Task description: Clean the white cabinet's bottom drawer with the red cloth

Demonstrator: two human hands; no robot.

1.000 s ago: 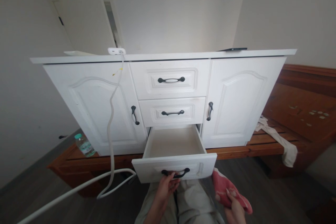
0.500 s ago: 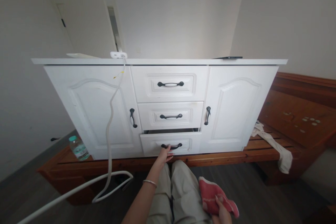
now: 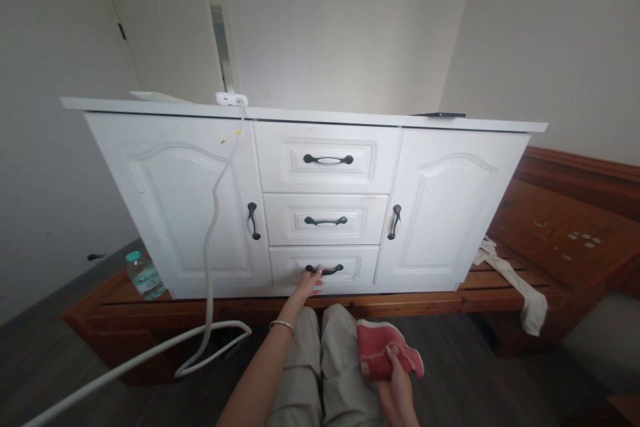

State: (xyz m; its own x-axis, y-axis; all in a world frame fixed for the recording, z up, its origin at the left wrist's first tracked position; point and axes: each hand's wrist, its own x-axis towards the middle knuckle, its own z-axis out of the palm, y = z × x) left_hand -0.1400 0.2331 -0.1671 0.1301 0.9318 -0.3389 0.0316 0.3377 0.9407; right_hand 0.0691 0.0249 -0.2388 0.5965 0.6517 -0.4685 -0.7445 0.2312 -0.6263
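My left hand point(image 3: 309, 282), with a bangle on the wrist, is at the black handle point(image 3: 331, 270) of the bottom drawer point(image 3: 360, 265). Its fingers curl at the handle's left end, partly hiding it. The drawer front sits flush with the white cabinet point(image 3: 187, 213). Low on the right, above my right thigh, my right hand point(image 3: 397, 387) pinches a red cloth point(image 3: 374, 345) with a white edge. The cloth hangs folded and spreads out to both sides of the fingers.
A white cable point(image 3: 213, 227) runs from a white power strip point(image 3: 231, 99) on the cabinet top. A dark flat object point(image 3: 447, 115) lies at the top right. The cabinet stands on a wooden bench point(image 3: 425, 303) with a water bottle point(image 3: 145, 277) and a whitish cloth point(image 3: 520, 287).
The bottom drawer, slightly open before, is now closed, with my left hand still at its handle. My right hand and the red cloth have moved left and up a little.
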